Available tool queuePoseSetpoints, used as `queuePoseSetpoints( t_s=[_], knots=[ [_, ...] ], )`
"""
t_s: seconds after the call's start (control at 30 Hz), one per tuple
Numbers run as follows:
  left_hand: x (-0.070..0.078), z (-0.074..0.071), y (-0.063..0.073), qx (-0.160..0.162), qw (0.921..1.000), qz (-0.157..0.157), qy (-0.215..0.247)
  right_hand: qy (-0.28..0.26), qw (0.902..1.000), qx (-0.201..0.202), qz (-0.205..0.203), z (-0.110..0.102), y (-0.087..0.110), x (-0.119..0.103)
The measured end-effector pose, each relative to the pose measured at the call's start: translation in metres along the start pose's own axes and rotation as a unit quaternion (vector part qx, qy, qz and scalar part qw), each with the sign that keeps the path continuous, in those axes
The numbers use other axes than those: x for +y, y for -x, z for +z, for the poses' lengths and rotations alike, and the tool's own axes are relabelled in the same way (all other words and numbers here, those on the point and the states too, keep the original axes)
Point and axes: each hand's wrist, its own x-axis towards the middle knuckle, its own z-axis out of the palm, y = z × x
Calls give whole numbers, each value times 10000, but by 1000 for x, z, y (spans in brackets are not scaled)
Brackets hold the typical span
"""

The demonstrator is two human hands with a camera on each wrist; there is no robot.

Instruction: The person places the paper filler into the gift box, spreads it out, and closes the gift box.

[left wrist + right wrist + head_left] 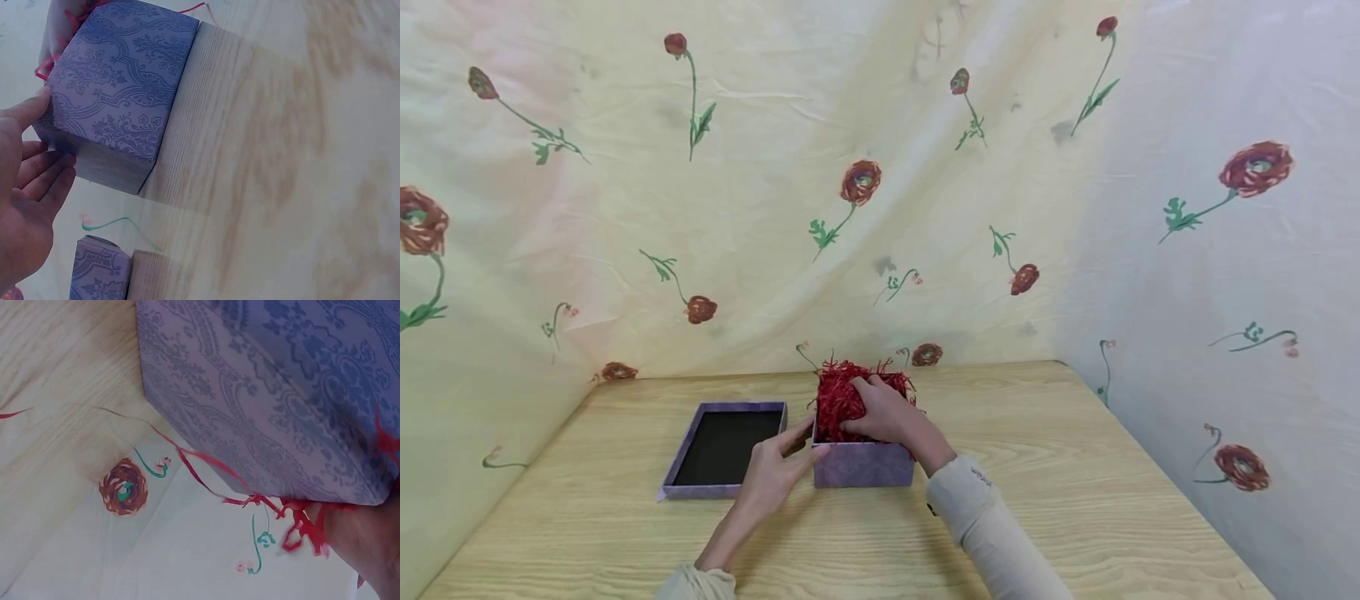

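Observation:
A purple patterned box (863,465) stands on the table, filled with red shredded paper (837,398) that heaps above the rim. My right hand (883,411) reaches in over the box's right side; its fingertips are sunk in the paper, so whether they grip any cannot be seen. At the front left corner, my left hand (775,473) holds the box, thumb by the front rim and fingers against the left side. The left wrist view shows that thumb and those fingers touching the box (119,81). In the right wrist view, red strips (303,528) hang over the rim by my wrist.
A shallow purple lid (700,492) with a black inside lies on the table to the left of the box. Flowered cloth (760,208) hangs behind and on both sides of the wooden table (1037,500).

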Motion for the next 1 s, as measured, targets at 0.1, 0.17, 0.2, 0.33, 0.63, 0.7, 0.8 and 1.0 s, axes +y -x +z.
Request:
queuePoseSetpoints(
  t_s=[0.1, 0.17, 0.2, 0.33, 0.63, 0.7, 0.8, 1.0],
  knots=[
    [0, 0, 0, -1, 10000, 6, 22, 5, 9999, -169, 31, 1, -1, 0],
    [0, 1, 0, 11, 10000, 2, 15, -23, 9995, -306, 94, 2, -2, 0],
    [0, 1, 0, 11, 10000, -11, 14, -26, 9993, -358, 119, 3, -3, 0],
    [1, 1, 0, 24, 10000, -30, -16, -25, 9982, -540, 253, 4, -4, 1],
    [2, -1, 1, 65, 10000, 31, -65, 80, 9942, -964, 461, 11, -15, 1],
    [2, -1, 1, 57, 9999, 59, -93, 98, 9930, -1047, 537, 12, -16, 1],
    [2, -1, 1, 46, 9999, 30, -92, 108, 9914, -1137, 645, 13, -17, 0],
    [3, -1, 1, 27, 9999, -122, -59, 52, 9912, -1103, 730, 12, -16, 0]
  ],
)
